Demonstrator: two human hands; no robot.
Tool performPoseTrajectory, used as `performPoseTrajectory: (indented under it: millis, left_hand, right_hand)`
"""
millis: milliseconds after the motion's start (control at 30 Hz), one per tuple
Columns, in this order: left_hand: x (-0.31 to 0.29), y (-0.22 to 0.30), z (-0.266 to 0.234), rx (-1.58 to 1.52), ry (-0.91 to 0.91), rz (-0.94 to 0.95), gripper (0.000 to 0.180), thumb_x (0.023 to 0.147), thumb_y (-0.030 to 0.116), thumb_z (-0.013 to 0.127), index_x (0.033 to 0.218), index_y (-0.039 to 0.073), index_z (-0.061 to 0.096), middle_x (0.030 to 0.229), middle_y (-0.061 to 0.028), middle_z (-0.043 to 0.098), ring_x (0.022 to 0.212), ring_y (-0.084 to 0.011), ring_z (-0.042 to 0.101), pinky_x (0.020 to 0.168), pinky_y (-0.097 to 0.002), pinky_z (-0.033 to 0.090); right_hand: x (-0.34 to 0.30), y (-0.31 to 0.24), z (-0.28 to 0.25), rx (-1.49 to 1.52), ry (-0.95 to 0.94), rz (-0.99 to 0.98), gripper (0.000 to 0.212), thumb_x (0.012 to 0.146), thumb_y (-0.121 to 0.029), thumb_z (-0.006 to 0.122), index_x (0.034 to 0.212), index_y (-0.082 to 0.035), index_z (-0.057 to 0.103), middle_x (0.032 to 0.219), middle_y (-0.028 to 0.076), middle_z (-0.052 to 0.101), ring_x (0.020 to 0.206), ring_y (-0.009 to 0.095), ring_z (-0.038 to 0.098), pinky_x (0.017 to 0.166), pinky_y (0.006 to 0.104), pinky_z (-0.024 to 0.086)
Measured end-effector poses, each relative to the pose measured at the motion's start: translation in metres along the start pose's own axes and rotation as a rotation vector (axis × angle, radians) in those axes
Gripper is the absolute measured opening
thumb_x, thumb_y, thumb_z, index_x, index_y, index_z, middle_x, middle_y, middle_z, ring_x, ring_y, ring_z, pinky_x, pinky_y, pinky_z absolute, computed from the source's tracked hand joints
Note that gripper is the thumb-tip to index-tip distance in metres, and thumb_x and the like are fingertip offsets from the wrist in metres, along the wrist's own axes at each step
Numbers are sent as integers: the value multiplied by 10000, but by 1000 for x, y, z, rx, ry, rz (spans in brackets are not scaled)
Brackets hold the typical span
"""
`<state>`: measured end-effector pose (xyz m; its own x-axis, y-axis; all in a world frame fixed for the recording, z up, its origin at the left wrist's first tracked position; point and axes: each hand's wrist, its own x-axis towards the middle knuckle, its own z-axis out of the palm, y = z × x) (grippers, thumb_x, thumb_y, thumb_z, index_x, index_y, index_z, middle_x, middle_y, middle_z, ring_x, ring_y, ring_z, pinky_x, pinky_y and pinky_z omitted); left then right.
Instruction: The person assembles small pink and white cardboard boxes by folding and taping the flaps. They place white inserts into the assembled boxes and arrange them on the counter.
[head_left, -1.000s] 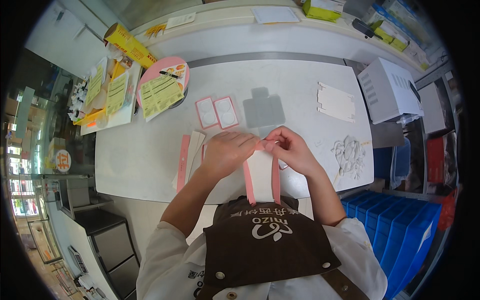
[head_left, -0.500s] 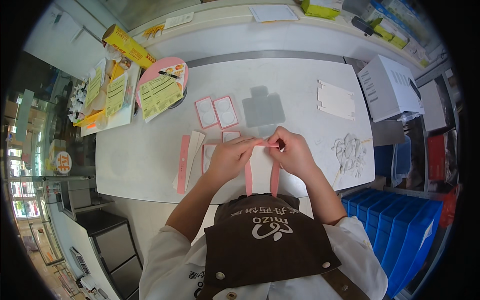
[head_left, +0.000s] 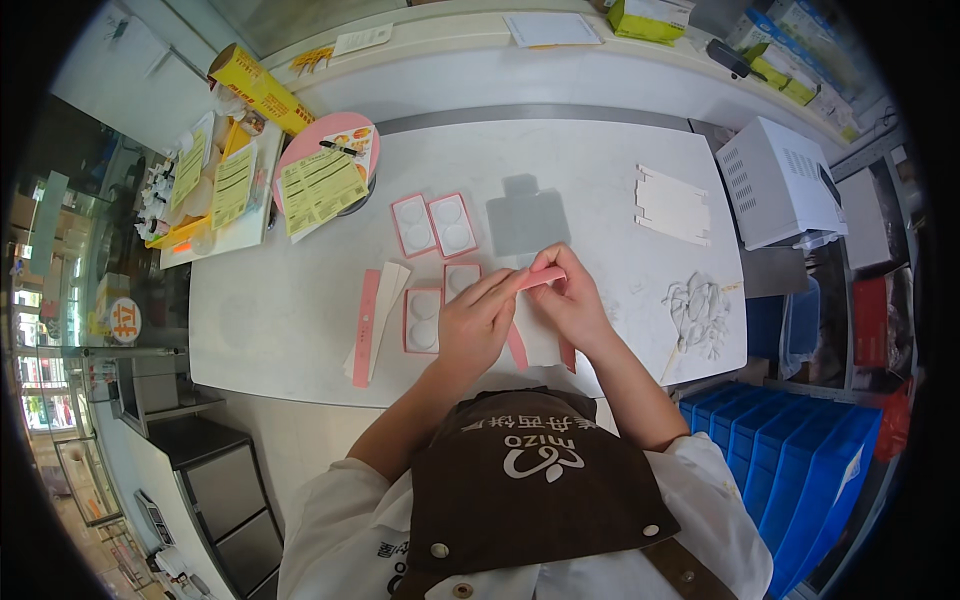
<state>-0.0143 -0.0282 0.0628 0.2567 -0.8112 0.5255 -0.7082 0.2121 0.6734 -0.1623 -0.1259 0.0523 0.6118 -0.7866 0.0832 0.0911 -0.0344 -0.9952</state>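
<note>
In front of my apron, both hands hold a partly folded pink-and-white card box (head_left: 538,345). My left hand (head_left: 478,320) is closed on its far left corner, with the fingers stretched along the pink wall. My right hand (head_left: 570,308) pinches the far pink edge between thumb and fingers, and that edge slants up to the right. Left of my hands are small pink boxes with white two-hollow inserts: one box (head_left: 422,320) beside my left hand, another (head_left: 461,279) partly behind it. Two more boxes (head_left: 432,224) stand farther back.
Pink strips (head_left: 367,328) and white card strips (head_left: 385,322) lie at left. A grey flat sheet (head_left: 528,220), a flat white card (head_left: 672,205) and a crumpled whitish heap (head_left: 700,312) are on the table. A pink turntable (head_left: 300,150) carries papers. Blue crates (head_left: 770,450) stand at right.
The card box has turned and tilted, so its far pink edge now slants instead of lying level. My left hand has shifted slightly nearer me, uncovering more of the small boxes.
</note>
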Motion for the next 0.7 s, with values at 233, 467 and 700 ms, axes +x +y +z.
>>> performPoseTrajectory:
  millis: [233, 467, 700]
  left_hand:
    - [-4, 13, -5, -74, 2, -72, 304, 919, 44, 709, 1219, 69, 752, 1119, -77, 746, 771, -203, 704, 631, -302, 558]
    - [0, 15, -1, -262, 13, -174, 179, 917, 79, 764, 1093, 44, 754, 1067, -80, 734, 852, -192, 715, 644, -296, 569]
    - [6, 15, -3, -286, -10, -81, 161, 867, 36, 810, 1006, 31, 729, 983, -103, 705, 856, -235, 687, 729, -335, 551]
  right_hand:
    - [-4, 3, 9, 60, 4, 240, 112, 1008, -72, 641, 1071, -62, 549, 899, -15, 593, 783, 40, 505, 668, 239, 430]
    - [-18, 2, 20, 123, 47, 286, 93, 1044, -143, 603, 1040, -71, 543, 807, 28, 596, 494, 77, 516, 419, 241, 413]
    - [-27, 18, 23, 219, 25, 112, 159, 1066, -202, 573, 1056, -45, 550, 845, 45, 637, 499, 110, 590, 410, 229, 459]
